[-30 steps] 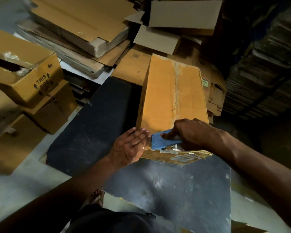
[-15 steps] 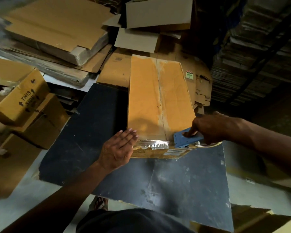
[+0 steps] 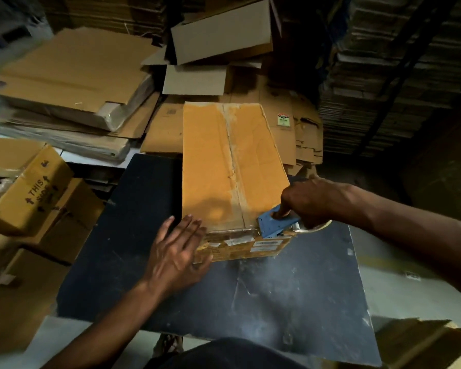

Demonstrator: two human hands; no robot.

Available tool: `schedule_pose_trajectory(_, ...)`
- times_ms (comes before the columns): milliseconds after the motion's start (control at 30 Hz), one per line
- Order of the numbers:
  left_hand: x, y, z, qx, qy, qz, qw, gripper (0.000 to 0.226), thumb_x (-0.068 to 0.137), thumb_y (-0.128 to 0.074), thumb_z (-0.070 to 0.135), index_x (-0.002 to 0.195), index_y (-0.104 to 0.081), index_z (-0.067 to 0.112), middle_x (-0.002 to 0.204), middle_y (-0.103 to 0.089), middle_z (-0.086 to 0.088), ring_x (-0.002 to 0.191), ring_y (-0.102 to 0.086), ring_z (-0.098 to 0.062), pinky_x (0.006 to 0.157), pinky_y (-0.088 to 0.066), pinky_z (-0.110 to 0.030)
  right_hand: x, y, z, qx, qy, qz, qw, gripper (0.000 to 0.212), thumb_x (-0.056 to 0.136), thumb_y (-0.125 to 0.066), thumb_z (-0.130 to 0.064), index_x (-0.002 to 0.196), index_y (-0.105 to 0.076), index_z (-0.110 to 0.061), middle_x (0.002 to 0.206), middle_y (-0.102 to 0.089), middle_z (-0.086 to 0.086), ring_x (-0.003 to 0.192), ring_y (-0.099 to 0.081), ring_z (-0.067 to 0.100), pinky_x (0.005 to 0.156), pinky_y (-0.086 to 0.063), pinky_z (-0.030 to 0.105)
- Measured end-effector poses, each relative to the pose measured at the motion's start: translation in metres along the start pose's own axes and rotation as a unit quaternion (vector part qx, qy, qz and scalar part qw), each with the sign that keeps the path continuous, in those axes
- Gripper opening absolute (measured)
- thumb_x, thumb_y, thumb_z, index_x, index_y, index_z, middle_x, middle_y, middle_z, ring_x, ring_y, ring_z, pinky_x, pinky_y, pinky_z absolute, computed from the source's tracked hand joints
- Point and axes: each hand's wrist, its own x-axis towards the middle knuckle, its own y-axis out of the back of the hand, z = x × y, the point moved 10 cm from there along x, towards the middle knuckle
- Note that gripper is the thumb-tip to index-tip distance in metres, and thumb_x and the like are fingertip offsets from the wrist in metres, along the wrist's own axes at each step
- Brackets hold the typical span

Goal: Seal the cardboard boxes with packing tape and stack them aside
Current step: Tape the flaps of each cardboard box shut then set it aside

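— Two hands, one box (image 3: 232, 166). Why split the work that way?

— So the box stays put. It lies on the dark board (image 3: 264, 283), near end toward the person. The left hand (image 3: 175, 251) lies with straight, spread fingers against the near left corner, holding nothing; I'd say it braces the box against the pull of the tape.

— And the right hand (image 3: 308, 199)?

— Its fingers are curled round the blue tape dispenser (image 3: 273, 225), with one finger pressed on the blue plate. The dispenser sits at the box's near right top edge, just right of the middle seam. The roll behind the hand is mostly hidden, so I can't tell whether tape is stuck down at this point.

— Is the seam sealed?

— A pale strip runs along the seam (image 3: 230, 145), probably tape, though in this dim light I wouldn't swear to it. Judging by where the dispenser sits, the near edge is being taped across.

— Where would the box go afterwards?

— Likely with the made-up boxes at the left (image 3: 30, 187), one printed "THIS SIDE". Flattened cardboard (image 3: 72, 75) is piled behind.
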Motion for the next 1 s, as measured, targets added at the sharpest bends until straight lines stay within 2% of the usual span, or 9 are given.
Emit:
schedule_pose_trajectory(167, 0.046, -0.049, 0.079, 0.034, -0.075, -0.031, 0.996, 0.065, 0.088, -0.077, 0.04, 0.14, -0.062, 0.003, 0.144, -0.061, -0.016, 0.137, -0.056, -0.029, 0.116, -0.042, -0.053, -0.006, 0.001, 0.001, -0.009, 0.031, 0.052, 0.998, 0.06, 0.096, -0.064, -0.024, 0.148, -0.047, -0.047, 0.123, -0.06, -0.006, 0.11, -0.06, 0.018, 0.083, -0.053, 0.035)
schedule_pose_trajectory(233, 0.056, -0.071, 0.099, 0.046, -0.092, -0.04, 0.994, 0.062, 0.087, -0.078, 0.033, 0.138, -0.063, 0.002, 0.142, -0.063, -0.016, 0.132, -0.061, -0.029, 0.113, -0.047, -0.049, -0.008, -0.005, 0.005, 0.003, 0.034, 0.058, 0.998, 0.061, 0.096, -0.064, -0.024, 0.149, -0.045, -0.048, 0.122, -0.059, -0.006, 0.107, -0.06, 0.018, 0.081, -0.054, 0.034)
schedule_pose_trajectory(333, 0.054, -0.078, 0.099, 0.042, -0.109, -0.019, 0.993, 0.051, 0.087, -0.063, 0.013, 0.136, -0.064, 0.001, 0.136, -0.067, -0.016, 0.123, -0.067, -0.028, 0.104, -0.055, -0.045, -0.009, -0.016, 0.012, 0.045, 0.028, 0.049, 0.997, 0.062, 0.095, -0.067, -0.025, 0.148, -0.045, -0.049, 0.125, -0.059, -0.006, 0.106, -0.061, 0.019, 0.081, -0.059, 0.039)
schedule_pose_trajectory(467, 0.053, -0.077, 0.093, 0.039, -0.13, -0.005, 0.991, 0.048, 0.088, -0.059, 0.008, 0.135, -0.066, 0.004, 0.135, -0.068, -0.013, 0.123, -0.067, -0.026, 0.101, -0.056, -0.043, -0.006, -0.015, 0.017, 0.054, 0.031, 0.06, 0.996, 0.058, 0.093, -0.067, -0.026, 0.146, -0.05, -0.045, 0.124, -0.061, -0.007, 0.106, -0.062, 0.019, 0.076, -0.058, 0.039)
schedule_pose_trajectory(633, 0.05, -0.078, 0.091, 0.041, -0.133, -0.025, 0.99, 0.055, 0.089, -0.071, 0.004, 0.143, -0.06, 0.005, 0.145, -0.061, -0.013, 0.132, -0.06, -0.027, 0.107, -0.052, -0.044, -0.025, -0.035, 0.051, 0.026, 0.014, 0.014, 0.999, 0.062, 0.095, -0.068, -0.022, 0.149, -0.046, -0.043, 0.126, -0.062, -0.008, 0.095, -0.053, 0.013, 0.081, -0.053, 0.034)
schedule_pose_trajectory(733, 0.052, -0.074, 0.092, 0.029, -0.121, -0.015, 0.992, 0.059, 0.085, -0.066, -0.006, 0.142, -0.06, 0.006, 0.144, -0.061, -0.014, 0.13, -0.062, -0.027, 0.101, -0.056, -0.047, -0.038, -0.051, 0.073, 0.023, -0.003, -0.002, 1.0, 0.063, 0.096, -0.068, -0.024, 0.15, -0.044, -0.047, 0.131, -0.059, -0.01, 0.099, -0.054, 0.013, 0.082, -0.05, 0.031)
schedule_pose_trajectory(833, 0.055, -0.075, 0.093, 0.025, -0.112, -0.03, 0.993, 0.065, 0.078, -0.073, -0.011, 0.14, -0.063, 0.007, 0.14, -0.063, -0.013, 0.127, -0.064, -0.026, 0.1, -0.058, -0.047, -0.041, -0.06, 0.08, 0.03, 0.002, 0.02, 0.999, 0.062, 0.096, -0.068, -0.026, 0.149, -0.044, -0.047, 0.132, -0.059, -0.01, 0.112, -0.058, 0.016, 0.083, -0.05, 0.033)
schedule_pose_trajectory(933, 0.059, -0.072, 0.095, 0.053, -0.074, -0.067, 0.994, 0.064, 0.079, -0.082, -0.001, 0.139, -0.064, 0.01, 0.14, -0.064, -0.012, 0.129, -0.063, -0.03, 0.106, -0.053, -0.049, -0.039, -0.061, 0.083, 0.043, 0.012, 0.045, 0.998, 0.06, 0.096, -0.067, -0.024, 0.148, -0.047, -0.046, 0.132, -0.059, -0.011, 0.116, -0.057, 0.017, 0.077, -0.044, 0.034)
schedule_pose_trajectory(1000, 0.071, -0.063, 0.113, 0.057, -0.063, -0.055, 0.995, 0.049, 0.091, -0.074, 0.017, 0.139, -0.064, 0.009, 0.14, -0.064, -0.013, 0.132, -0.06, -0.031, 0.111, -0.048, -0.051, -0.039, -0.062, 0.084, 0.056, 0.018, 0.051, 0.997, 0.059, 0.096, -0.067, -0.022, 0.147, -0.049, -0.046, 0.131, -0.06, -0.012, 0.115, -0.057, 0.017, 0.079, -0.048, 0.035)
